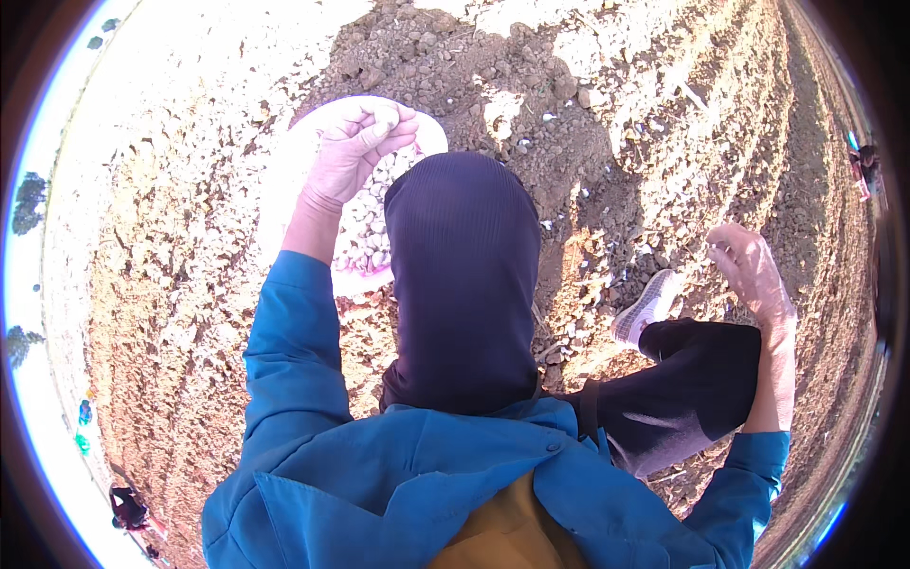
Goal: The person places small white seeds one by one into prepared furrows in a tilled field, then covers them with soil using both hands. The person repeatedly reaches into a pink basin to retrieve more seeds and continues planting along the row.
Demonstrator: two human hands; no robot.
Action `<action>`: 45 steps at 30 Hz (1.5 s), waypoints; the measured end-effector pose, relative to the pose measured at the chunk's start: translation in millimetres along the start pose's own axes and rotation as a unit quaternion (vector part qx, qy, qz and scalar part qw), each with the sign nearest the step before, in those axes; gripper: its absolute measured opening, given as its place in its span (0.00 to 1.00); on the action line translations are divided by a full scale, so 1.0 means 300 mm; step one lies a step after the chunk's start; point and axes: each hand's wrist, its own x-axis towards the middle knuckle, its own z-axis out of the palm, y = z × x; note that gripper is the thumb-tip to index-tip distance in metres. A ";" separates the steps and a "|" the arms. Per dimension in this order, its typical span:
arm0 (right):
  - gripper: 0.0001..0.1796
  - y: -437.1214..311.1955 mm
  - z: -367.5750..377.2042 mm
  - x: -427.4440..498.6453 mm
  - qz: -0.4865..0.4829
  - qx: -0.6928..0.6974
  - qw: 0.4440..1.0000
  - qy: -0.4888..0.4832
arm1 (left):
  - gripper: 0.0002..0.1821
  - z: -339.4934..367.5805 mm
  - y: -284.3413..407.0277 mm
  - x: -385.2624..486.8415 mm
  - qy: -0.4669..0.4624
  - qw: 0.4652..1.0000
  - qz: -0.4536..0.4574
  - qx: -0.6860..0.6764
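Note:
My left hand (pixel 360 146) is raised over a pale, round container (pixel 298 242) with a pinkish lower rim. Many whitish garlic cloves (pixel 367 224) fill it, partly covered by my left wrist and knee. Between the left thumb and fingers is a pale rounded piece (pixel 386 116) that looks like a garlic clove. Out to the right, my right hand (pixel 746 270) hangs above the soil near my shoe, fingers curled. A small greyish piece (pixel 722 245), seemingly another clove, is pinched at its fingertips.
My dark-trousered knee (pixel 462 270) stands between the hands. My light shoe (pixel 647 306) rests on cloddy soil (pixel 526 78), with small white pieces (pixel 523 142) scattered about. Furrows (pixel 768 142) run along the right. Other people (pixel 129 508) are far off at both edges.

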 end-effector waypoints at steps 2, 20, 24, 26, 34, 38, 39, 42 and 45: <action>0.06 -0.083 -0.039 -0.001 -0.009 0.046 0.999 -0.008 | 0.13 0.031 0.014 0.007 -0.010 1.000 -0.009 -0.007; 0.13 -0.054 0.053 0.217 -0.034 -0.003 0.996 -0.079 | 0.14 -0.232 -0.280 0.736 -0.003 0.829 -0.249 0.501; 0.16 0.029 0.079 0.291 -0.022 0.010 0.992 -0.122 | 0.15 -0.301 -0.491 0.906 0.040 0.789 -0.222 0.571; 0.16 0.074 0.091 0.318 0.013 0.021 0.990 -0.142 | 0.15 -0.340 -0.596 0.961 0.006 0.764 -0.167 0.623; 0.15 0.238 0.133 0.419 0.079 0.053 0.981 -0.168 | 0.12 -0.374 -0.871 1.132 -0.032 0.654 -0.161 0.739; 0.15 0.290 0.147 0.462 0.090 0.058 0.980 -0.168 | 0.09 -0.320 -0.931 1.165 -0.083 0.574 -0.179 0.794; 0.15 0.301 0.149 0.471 0.083 0.056 0.982 -0.162 | 0.09 -0.311 -0.939 1.165 -0.097 0.558 -0.195 0.801; 0.14 0.325 0.148 0.496 0.079 0.060 0.983 -0.155 | 0.08 -0.312 -0.944 1.175 -0.105 0.556 -0.183 0.804; 0.14 0.341 0.148 0.522 0.082 0.068 0.981 -0.161 | 0.07 -0.331 -0.957 1.182 -0.124 0.552 -0.152 0.810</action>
